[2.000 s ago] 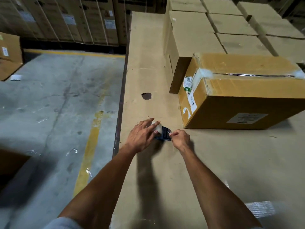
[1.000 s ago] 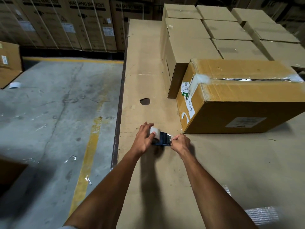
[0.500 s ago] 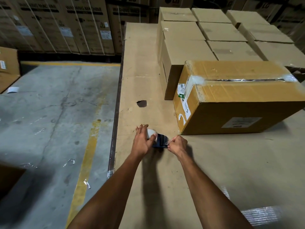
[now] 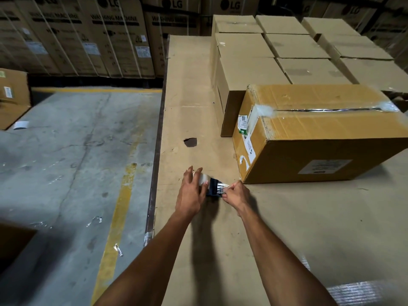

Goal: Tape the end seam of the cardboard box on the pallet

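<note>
1. Low at centre frame: two bare hands, both on one tape dispenser (image 4: 213, 189) above the cardboard sheet (image 4: 287, 228) covering the pallet.
2. Left hand (image 4: 191, 191): fingers curled over the pale tape roll (image 4: 203, 179), gripping the dispenser's left end.
3. Right hand (image 4: 236, 195): closed narrow, thumb and fingertips pinching the shiny loose tape end (image 4: 223, 188) at the dispenser's right edge.
4. Right of centre: one darker cardboard box (image 4: 320, 138) lying on the sheet, its near lower corner just beside the right hand, not touching. One clear tape strip (image 4: 326, 110) along its top seam, wrinkled at both ends; end face turned toward frame left, with two white labels; one label on the long side.
5. Upper right: seven paler boxes (image 4: 249, 69) counted in a packed block behind the darker box; more possibly cut off by the frame edge.
6. Centre: one dark hole (image 4: 190, 142) in the sheet.
7. Upper left: row of tall washing-machine cartons (image 4: 92, 40), number unclear; one small carton (image 4: 13, 96) at the left edge; yellow floor line (image 4: 117, 213) on the concrete.
</note>
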